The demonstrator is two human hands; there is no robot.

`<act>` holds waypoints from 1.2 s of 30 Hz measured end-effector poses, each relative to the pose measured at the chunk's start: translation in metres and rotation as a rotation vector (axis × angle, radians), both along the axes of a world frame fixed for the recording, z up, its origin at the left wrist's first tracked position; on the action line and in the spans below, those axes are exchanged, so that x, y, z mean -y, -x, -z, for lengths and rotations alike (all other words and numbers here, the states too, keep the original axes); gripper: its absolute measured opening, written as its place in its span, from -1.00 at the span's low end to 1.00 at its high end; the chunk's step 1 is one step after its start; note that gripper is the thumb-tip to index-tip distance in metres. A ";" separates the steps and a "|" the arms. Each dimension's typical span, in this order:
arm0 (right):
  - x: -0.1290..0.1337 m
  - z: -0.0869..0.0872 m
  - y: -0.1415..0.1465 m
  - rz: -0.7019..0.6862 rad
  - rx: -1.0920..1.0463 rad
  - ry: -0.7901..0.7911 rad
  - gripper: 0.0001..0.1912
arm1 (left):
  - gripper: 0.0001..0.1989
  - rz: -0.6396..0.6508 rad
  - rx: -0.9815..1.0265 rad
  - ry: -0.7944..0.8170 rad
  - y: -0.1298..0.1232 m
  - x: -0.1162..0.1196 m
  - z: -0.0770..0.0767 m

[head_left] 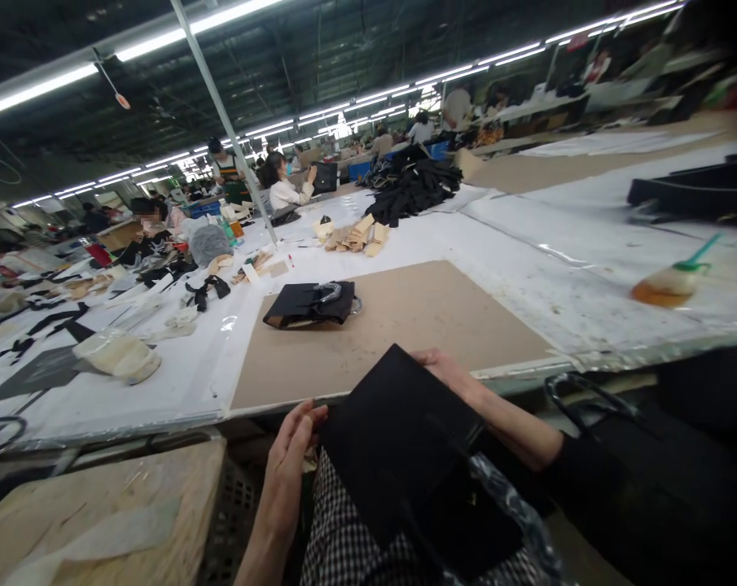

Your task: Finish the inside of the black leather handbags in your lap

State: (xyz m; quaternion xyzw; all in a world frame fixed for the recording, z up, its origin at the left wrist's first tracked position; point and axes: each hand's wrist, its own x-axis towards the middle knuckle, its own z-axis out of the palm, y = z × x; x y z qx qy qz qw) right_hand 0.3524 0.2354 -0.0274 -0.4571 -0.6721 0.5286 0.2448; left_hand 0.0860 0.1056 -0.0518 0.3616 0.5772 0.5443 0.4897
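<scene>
A black handbag (398, 439) lies tilted across my lap, its base corner pointing toward the table and its handles, wrapped in clear plastic (508, 496), hanging on the near side. My left hand (291, 448) is at the bag's left corner, with fingers curled at the edge. Behind the far right edge, my right hand (441, 366) grips the bag, and its fingers are partly hidden by it. Beyond, on a brown board (429, 313), a second black handbag (310, 305) lies on its side with plastic-wrapped handles.
A white-covered table (496, 236) bears a heap of black pieces (414, 187), tan pieces (359, 236) and a cloudy plastic container (117, 356). At right stands a bottle of amber liquid (670, 285). A crate with a board top (105, 505) is at lower left. Co-workers sit farther back.
</scene>
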 end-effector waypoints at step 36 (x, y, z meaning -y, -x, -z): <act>-0.029 0.049 0.065 -0.755 0.100 0.112 -0.70 | -0.73 0.713 -0.330 0.392 0.013 -0.052 -0.017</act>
